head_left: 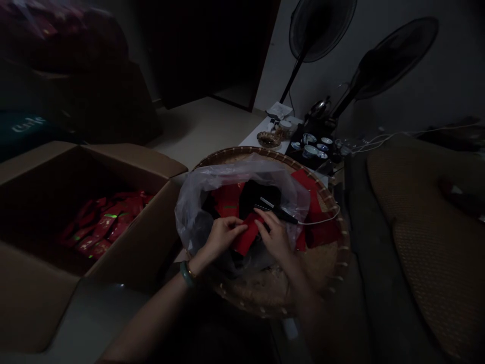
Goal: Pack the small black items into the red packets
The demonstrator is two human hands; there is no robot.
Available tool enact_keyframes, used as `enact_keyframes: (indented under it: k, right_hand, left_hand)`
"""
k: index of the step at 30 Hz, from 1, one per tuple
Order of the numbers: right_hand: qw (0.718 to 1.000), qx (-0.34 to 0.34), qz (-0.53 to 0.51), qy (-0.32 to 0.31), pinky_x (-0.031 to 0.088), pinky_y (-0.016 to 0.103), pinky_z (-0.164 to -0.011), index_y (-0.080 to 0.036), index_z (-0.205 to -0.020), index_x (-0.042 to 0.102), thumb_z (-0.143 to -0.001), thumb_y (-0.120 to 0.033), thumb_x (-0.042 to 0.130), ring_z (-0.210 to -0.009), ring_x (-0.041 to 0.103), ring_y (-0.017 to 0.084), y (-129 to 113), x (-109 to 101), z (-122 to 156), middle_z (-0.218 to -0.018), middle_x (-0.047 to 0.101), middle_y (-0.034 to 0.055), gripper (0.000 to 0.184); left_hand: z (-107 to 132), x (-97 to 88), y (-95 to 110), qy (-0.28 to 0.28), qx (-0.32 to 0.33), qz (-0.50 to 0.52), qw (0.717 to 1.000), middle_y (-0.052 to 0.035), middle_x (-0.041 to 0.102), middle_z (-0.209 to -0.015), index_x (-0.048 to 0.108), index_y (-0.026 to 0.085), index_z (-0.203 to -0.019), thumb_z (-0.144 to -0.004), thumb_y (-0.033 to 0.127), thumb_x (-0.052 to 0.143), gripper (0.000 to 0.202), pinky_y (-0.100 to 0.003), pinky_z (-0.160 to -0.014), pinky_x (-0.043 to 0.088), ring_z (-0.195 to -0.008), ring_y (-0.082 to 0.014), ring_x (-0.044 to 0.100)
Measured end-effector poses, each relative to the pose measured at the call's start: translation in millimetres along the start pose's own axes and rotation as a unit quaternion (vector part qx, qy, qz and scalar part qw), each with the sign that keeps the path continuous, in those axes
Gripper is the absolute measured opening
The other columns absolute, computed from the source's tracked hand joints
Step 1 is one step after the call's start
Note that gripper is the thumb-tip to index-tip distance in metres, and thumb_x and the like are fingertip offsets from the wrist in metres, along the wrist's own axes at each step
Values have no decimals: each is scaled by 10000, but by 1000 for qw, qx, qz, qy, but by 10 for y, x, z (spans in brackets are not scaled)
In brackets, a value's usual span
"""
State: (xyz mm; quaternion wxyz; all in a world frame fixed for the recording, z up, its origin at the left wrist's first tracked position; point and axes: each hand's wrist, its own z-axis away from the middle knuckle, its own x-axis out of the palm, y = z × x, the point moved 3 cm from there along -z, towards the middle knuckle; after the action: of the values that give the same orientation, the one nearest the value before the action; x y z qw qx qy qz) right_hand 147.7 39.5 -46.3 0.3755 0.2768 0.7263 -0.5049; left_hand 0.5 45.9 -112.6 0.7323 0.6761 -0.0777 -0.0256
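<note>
Between my two hands is a small red packet [248, 235], over the mouth of a clear plastic bag [189, 192]. My left hand [223, 235] pinches its left side between thumb and fingers. On the packet's upper right edge, my right hand [275, 235] has its thumb and fingers closed. Just beyond my right fingers lies a black two-armed tool [282, 212] with a white cord [322, 221]. Inside the bag are more red packets [227, 197] and something dark. The bag sits in a round woven bamboo tray [261, 298].
At left stands an open cardboard box [125, 253] with many red packets [102, 225]. Flat red pieces [312, 202] lie on the tray's right side. Teacups [310, 150] sit beyond it, near two standing fans [322, 25]. A woven-covered seat [435, 242] is at right.
</note>
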Motion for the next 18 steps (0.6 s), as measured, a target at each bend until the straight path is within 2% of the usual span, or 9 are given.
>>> enact_keyframes:
  k: [5,11,14,18]
  right_hand:
    - [992,-58,96,61,404,372,-963,-206,-1308,409,-885,-206,400,-1141,467,212,-73,69,114,-1221,518,107,423]
    - [969,-128,172,126,434,420,-934,-231,-1311,404,-865,-161,450,-1151,454,235,-63,79,209,-1280,473,105,453]
    - [961,-137,181,159,462,405,-892,-231,-1299,421,-848,-151,488,-1126,469,237,-45,77,230,-1244,487,121,463]
    - [956,-168,172,166,475,366,-873,-238,-1316,396,-825,-109,522,-1046,517,206,-46,71,232,-1103,573,96,522]
  left_hand:
    - [35,75,-45,49,-62,85,993,-8,620,-578,667,122,-661,-591,340,708,233,-196,-506,379,-519,-103,514]
    - [69,127,-24,75,-87,123,986,9,589,-534,659,103,-656,-578,360,710,273,-178,-456,343,-464,-74,466]
    - [88,136,4,91,-85,116,985,8,588,-525,664,98,-650,-577,354,711,271,-176,-462,348,-466,-74,470]
    - [106,151,24,82,-64,107,989,2,603,-540,674,103,-652,-598,349,700,253,-179,-490,374,-492,-83,496]
